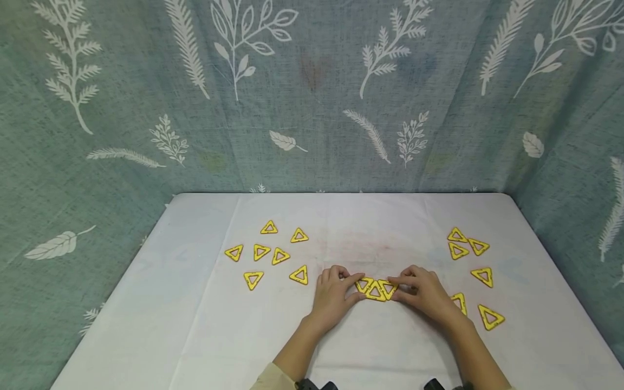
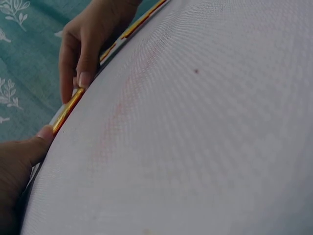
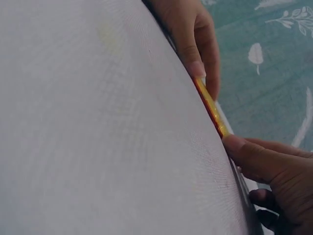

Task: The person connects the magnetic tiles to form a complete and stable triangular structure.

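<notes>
Three yellow open-centred triangle tiles lie edge to edge in a short row on the white table. The middle tile points away from me, between the left tile and the right tile. My left hand pinches the left tile at its outer side with thumb and index finger. At the other end, my right hand pinches the right tile the same way. Both wrist views catch the row edge-on, a thin yellow and red strip between the two hands.
Several loose yellow triangles are scattered to the left. More lie to the right, some touching in a cluster, with one partly hidden behind my right wrist. A green leaf-patterned curtain encloses the back and sides of the white-covered table.
</notes>
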`<state>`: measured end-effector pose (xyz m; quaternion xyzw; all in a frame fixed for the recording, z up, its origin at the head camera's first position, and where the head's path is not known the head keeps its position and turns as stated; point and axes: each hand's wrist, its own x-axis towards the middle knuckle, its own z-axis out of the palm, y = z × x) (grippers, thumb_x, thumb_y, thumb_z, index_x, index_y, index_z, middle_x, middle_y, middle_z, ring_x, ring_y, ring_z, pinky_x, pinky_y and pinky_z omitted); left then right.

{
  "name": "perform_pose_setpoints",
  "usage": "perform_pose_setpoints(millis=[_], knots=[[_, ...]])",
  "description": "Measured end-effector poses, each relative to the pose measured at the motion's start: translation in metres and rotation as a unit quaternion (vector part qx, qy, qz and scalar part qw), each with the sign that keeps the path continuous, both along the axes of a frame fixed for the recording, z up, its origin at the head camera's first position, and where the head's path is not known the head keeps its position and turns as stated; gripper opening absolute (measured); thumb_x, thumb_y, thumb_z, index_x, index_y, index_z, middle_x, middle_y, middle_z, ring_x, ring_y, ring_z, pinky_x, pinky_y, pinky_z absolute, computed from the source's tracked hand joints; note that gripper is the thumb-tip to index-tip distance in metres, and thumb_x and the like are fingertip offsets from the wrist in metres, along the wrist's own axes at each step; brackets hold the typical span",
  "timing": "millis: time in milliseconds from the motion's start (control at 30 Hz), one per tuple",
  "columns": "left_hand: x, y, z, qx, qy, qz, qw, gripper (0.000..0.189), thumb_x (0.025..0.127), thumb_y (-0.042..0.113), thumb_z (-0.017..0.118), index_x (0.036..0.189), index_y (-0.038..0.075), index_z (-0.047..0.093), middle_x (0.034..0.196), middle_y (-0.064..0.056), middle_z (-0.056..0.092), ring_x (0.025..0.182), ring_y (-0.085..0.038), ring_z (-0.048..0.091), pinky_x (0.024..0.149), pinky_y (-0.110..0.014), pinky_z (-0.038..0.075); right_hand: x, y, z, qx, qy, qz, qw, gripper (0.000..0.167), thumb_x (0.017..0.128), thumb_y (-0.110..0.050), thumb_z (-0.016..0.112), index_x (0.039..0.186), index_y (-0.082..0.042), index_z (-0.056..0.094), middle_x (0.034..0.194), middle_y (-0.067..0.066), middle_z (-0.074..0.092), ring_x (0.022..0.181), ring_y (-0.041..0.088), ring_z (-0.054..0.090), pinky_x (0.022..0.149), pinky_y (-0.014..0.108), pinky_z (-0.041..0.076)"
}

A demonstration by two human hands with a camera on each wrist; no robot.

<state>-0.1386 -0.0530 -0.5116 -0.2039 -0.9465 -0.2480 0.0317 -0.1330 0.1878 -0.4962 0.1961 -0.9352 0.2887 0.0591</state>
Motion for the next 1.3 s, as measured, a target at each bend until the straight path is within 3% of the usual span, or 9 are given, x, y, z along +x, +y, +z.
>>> perform_pose_setpoints(millis=[300,467,600,767,1000,1300], knots=[[0.002,0.001,-0.003,0.013,0.008,0.000,0.9999,0.047,0.085,0.051,0.061,0.126,0.028,0.060,0.106,0.004,0.041,0.095,-0.013,0.035,0.086,-0.033,0.030,0.011,0.013,-0.005,0.030,0.128,-0.030,0.9908,0.039,0.063,-0.026,0.085,0.100,-0.018,0.076,0.088,-0.004,0.059,0.078,0.012,0.047,0.067,0.034,0.041],[0.002,0.001,-0.005,0.027,0.000,0.009,0.9996,0.047,0.083,0.050,0.065,0.123,0.026,0.061,0.107,0.004,0.042,0.096,-0.013,0.035,0.087,-0.033,0.030,0.020,0.027,-0.006,0.024,0.151,-0.052,0.9869,0.038,0.059,-0.022,0.087,0.096,-0.016,0.077,0.086,-0.005,0.059,0.077,0.012,0.046,0.066,0.034,0.040],[0.003,0.001,-0.006,0.038,0.004,0.018,0.9991,0.047,0.079,0.050,0.068,0.119,0.024,0.063,0.105,0.005,0.043,0.094,-0.012,0.036,0.085,-0.031,0.032,0.029,0.037,-0.005,0.022,0.142,-0.080,0.9864,0.041,0.058,-0.022,0.088,0.097,-0.015,0.076,0.089,-0.003,0.060,0.078,0.013,0.047,0.068,0.034,0.040],[0.002,0.001,-0.006,0.056,0.045,0.029,0.9970,0.047,0.070,0.049,0.076,0.106,0.022,0.067,0.098,0.006,0.046,0.089,-0.011,0.039,0.081,-0.029,0.034,0.038,0.049,-0.002,0.009,0.121,-0.124,0.9848,0.047,0.057,-0.020,0.088,0.101,-0.009,0.074,0.092,0.005,0.061,0.082,0.020,0.049,0.074,0.040,0.036],[0.001,0.000,-0.006,0.090,0.080,0.040,0.9919,0.045,0.059,0.046,0.083,0.093,0.020,0.070,0.090,0.007,0.050,0.083,-0.010,0.042,0.077,-0.027,0.037,0.049,0.061,0.001,0.012,0.164,-0.181,0.9697,0.047,0.052,-0.015,0.087,0.096,-0.005,0.073,0.089,0.010,0.060,0.087,0.030,0.049,0.078,0.046,0.029],[0.002,-0.003,-0.008,0.107,0.105,0.044,0.9878,0.040,0.057,0.044,0.083,0.085,0.019,0.070,0.084,0.007,0.050,0.079,-0.009,0.043,0.075,-0.028,0.037,0.059,0.065,0.000,0.083,0.076,-0.259,0.9592,0.051,0.057,-0.033,0.088,0.097,-0.005,0.072,0.090,0.011,0.060,0.086,0.031,0.047,0.075,0.048,0.029]])
